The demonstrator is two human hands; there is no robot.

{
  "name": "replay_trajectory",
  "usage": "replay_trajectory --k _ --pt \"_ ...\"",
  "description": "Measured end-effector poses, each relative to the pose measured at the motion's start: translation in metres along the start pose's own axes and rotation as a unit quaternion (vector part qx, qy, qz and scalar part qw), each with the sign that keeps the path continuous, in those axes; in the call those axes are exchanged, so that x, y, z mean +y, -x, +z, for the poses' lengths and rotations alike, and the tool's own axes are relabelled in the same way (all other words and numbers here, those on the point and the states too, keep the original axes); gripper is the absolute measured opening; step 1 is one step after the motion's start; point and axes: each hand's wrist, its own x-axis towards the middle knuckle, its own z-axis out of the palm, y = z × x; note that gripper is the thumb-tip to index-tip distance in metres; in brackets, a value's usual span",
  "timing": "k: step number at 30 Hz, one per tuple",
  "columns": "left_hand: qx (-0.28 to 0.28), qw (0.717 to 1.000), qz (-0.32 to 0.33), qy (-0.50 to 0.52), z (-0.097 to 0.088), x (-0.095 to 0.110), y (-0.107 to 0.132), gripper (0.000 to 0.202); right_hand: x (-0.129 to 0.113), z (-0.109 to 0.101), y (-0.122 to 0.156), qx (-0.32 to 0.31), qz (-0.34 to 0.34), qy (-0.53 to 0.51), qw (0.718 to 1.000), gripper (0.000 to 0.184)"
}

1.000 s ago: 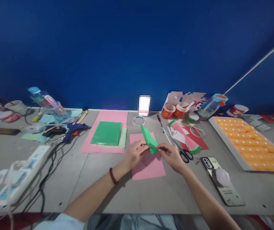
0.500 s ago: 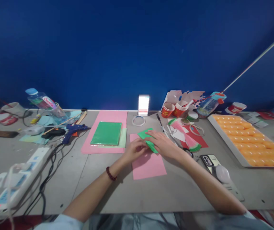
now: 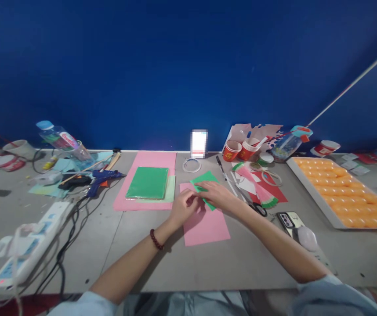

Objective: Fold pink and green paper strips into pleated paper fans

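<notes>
Paper (image 3: 205, 177), green, lies in the head view over a pink sheet (image 3: 206, 228), partly beneath the right hand (image 3: 220, 195), fingers extended across it; left hand (image 3: 184, 206) curled narrow at its near-left edge, grip unconfirmed.

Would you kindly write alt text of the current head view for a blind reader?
A person's right hand lies over green paper that overlaps a pink sheet on a grey table, the left hand curled nearby. To the left lie a green packet and a blue glue gun; to the right, red cups and a tray of orange objects.
</notes>
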Motion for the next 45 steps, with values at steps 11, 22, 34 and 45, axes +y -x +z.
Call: replay_trajectory --k 11,22,34,45 --pt "0.12 0.978 -0.06 0.159 -0.007 0.0 -0.006 0.022 -0.007 -0.026 -0.011 0.101 -0.011 0.058 0.993 0.012" --pt "0.035 0.943 -0.142 0.298 -0.003 -0.014 -0.014 0.023 -0.008 -0.048 -0.001 0.009 0.21 -0.132 0.969 0.021" --pt "0.038 0.898 -0.213 0.383 0.003 -0.01 -0.012 0.035 -0.017 -0.025 -0.006 0.078 0.161 -0.195 0.964 0.017" --pt "0.064 0.909 -0.228 0.343 0.004 -0.016 -0.005 0.029 -0.021 -0.011 -0.003 0.182 0.09 -0.088 0.975 0.025"
